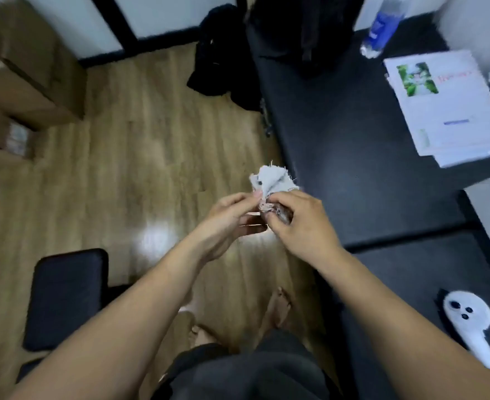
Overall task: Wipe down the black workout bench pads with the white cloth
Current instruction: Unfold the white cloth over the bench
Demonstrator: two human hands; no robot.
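Observation:
A small frayed white cloth (272, 181) is bunched up in the air over the wooden floor, just left of the long black bench pad (350, 145). My left hand (232, 217) pinches its lower edge from the left. My right hand (301, 223) grips the crumpled bottom of the cloth from the right, its fingers curled round it. A second black pad (405, 287) continues the bench at the lower right. Another small black pad (65, 295) sits low at the left.
On the bench lie printed papers (446, 105), a water bottle (382, 24), dark bags (301, 30) and a white brush-like item (469, 321). Dark clothing (220, 53) hangs at the bench's far end. Cardboard boxes (21, 82) stand at the left. My bare feet (278, 310) are on the floor.

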